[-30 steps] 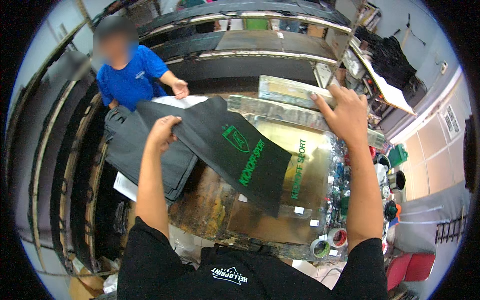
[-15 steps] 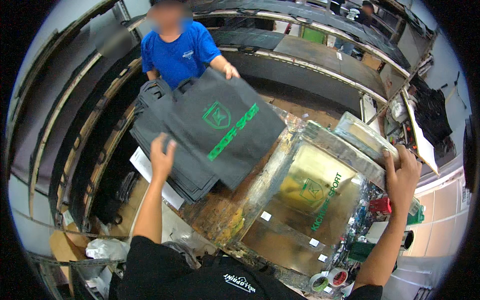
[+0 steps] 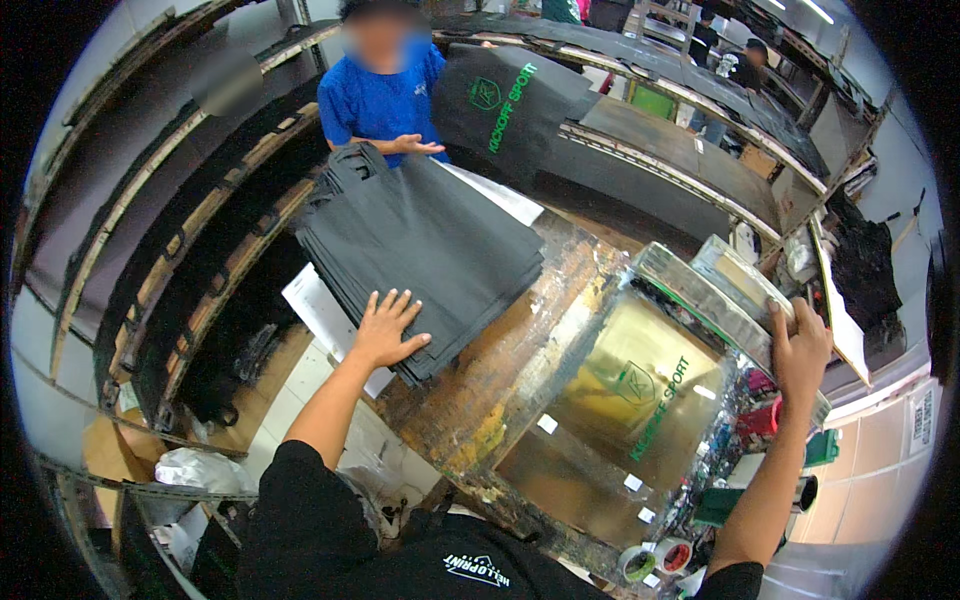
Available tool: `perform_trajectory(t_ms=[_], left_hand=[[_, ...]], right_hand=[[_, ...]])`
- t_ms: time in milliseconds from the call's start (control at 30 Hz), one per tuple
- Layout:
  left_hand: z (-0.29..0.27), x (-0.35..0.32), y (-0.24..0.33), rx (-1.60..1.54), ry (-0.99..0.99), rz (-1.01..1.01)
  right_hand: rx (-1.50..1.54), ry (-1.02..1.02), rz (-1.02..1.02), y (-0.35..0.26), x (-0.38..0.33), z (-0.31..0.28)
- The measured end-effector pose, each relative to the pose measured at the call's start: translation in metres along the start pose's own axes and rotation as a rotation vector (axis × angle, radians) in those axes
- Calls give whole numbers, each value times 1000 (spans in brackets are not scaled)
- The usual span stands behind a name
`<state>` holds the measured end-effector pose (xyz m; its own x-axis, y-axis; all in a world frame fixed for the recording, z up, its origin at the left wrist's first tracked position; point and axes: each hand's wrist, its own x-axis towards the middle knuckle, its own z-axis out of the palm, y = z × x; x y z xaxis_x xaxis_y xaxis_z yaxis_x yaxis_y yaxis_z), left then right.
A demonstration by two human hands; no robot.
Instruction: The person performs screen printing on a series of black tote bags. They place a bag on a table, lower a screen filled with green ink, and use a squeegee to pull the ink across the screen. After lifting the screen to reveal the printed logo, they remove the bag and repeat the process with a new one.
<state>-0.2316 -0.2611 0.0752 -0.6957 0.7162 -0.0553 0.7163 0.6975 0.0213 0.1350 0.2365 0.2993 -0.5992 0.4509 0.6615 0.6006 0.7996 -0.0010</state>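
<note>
Fingers of the left hand lie spread and flat, palm down, on the near corner of a stack of dark grey fabric bags; nothing is gripped. Stack sits on the left portion of a worn, paint-stained worktable, its near edge overhanging a white sheet that lies beneath it. Right hand is raised at the table's right edge, fingers curled over the rim of a metal-framed printing screen, which is tilted up from the surface; how tightly it is grasped cannot be told. Below the frame, a glossy gold-toned platen area shows a green emblem and lettering, with small white tape squares near its near edge. Rolls of tape sit at the near right corner. At the far edge of the table, a person in a blue shirt stands with one hand open just above the stack's far end. One black bag with a green print lies spread on a long bench behind, well apart from the stack. Dark rails run along the left side.
</note>
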Motion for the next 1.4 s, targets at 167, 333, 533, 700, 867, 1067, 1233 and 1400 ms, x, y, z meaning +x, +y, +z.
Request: perform_trajectory(t_ms=[167,333,533,700,867,1067,1233,1400], left_hand=[[9,3,1,26,14,-24],[18,9,-4,-34,55,-58],[-34,33,16,-17,140,35],[-59,34,160,89,162,368],[34,6,298,-212,-99,353],[123,5,341,-131,-182,789],[127,20,425,-211,-176,974],[128,-11,446,-316,-157,976]], right_hand=[[-54,-15,-15,-15,-13,-12],[-63,-110,55,-20,-17,-18],[-17,-69,20,-24,-18,-13],[-18,-68,47,-10,-7,-12],[-20,-26,36,-3,2,-3],[-5,-24,35,-4,6,-5],[-17,-53,50,2,14,-7],[154,-95,28,4,21,-14]])
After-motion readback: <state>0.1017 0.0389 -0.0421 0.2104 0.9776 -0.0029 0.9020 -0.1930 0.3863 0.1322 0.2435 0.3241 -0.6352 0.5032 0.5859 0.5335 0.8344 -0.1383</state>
